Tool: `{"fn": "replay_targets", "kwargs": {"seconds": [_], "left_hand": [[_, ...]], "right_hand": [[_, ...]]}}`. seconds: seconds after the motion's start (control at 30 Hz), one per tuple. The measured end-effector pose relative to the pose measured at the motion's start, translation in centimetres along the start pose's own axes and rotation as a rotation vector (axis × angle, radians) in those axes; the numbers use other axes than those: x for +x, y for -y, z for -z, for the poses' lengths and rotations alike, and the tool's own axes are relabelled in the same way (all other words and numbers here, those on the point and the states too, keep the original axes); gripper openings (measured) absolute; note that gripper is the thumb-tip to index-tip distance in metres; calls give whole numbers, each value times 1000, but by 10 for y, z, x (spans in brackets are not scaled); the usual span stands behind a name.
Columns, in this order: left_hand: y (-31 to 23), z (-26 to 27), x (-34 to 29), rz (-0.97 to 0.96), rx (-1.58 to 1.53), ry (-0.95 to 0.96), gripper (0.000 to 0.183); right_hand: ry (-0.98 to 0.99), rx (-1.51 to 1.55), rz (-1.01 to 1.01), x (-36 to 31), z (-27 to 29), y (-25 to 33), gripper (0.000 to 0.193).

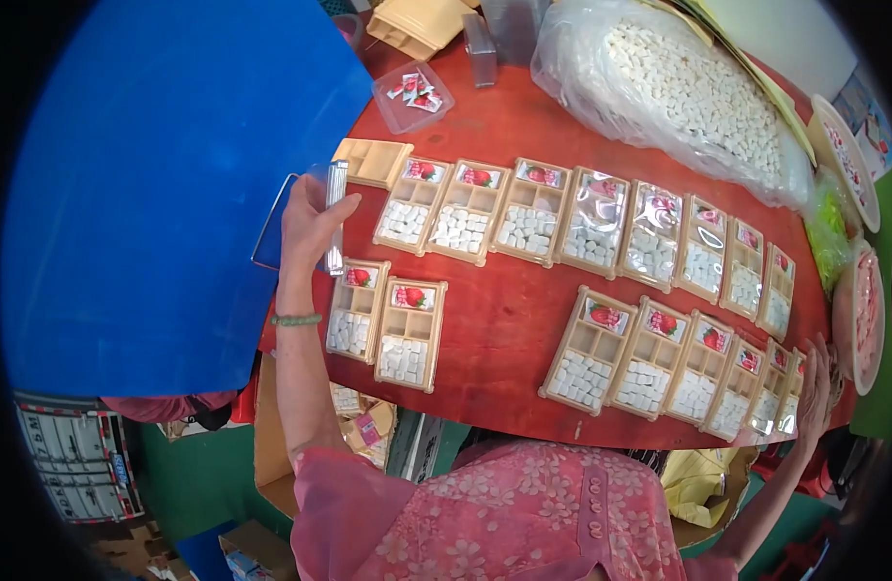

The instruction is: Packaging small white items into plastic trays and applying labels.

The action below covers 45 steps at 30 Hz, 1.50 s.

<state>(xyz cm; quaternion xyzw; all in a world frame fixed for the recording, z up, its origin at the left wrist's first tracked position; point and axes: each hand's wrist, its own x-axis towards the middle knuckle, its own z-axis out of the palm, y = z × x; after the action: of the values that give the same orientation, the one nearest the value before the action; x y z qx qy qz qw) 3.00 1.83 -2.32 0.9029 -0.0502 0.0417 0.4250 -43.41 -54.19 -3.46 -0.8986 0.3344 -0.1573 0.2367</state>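
Note:
My left hand (308, 225) is closed round a stack of thin clear plastic covers (336, 221), seen edge-on, at the table's left side. My right hand (816, 392) lies with fingers stretched out against the right end of the near row of beige trays (645, 354). Each tray has small compartments, a strawberry-printed packet at the top and white pieces below. A far row of similar trays (462, 207) runs across the table; several have a shiny clear cover. Just below my left hand stand two more trays (407, 334), side by side.
A large clear bag of white pieces (693, 92) lies at the far right. A clear box with strawberry packets (414, 95) and an unfilled beige tray (371, 162) stand far left. Round bowls (864, 315) line the right edge. A blue board (175, 194) adjoins the red table (499, 339).

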Motion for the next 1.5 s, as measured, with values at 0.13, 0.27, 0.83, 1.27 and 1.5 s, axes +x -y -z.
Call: {"fn": "replay_targets", "kwargs": {"seconds": [0.13, 0.27, 0.83, 1.27, 1.5], "left_hand": [[2, -38, 30, -56, 219, 18, 81], [51, -23, 64, -159, 86, 42, 73], [55, -49, 100, -314, 156, 96, 75], [-322, -233, -227, -1200, -106, 982, 62], [-373, -313, -323, -1268, -306, 1293, 57]], "right_hand": [[-2, 87, -127, -20, 11, -5, 34], [71, 68, -98, -17, 5, 46, 33], [-407, -63, -322, -118, 50, -18, 27], [-611, -439, -306, -54, 28, -150, 39], [-634, -96, -274, -103, 42, -130, 29]]}}
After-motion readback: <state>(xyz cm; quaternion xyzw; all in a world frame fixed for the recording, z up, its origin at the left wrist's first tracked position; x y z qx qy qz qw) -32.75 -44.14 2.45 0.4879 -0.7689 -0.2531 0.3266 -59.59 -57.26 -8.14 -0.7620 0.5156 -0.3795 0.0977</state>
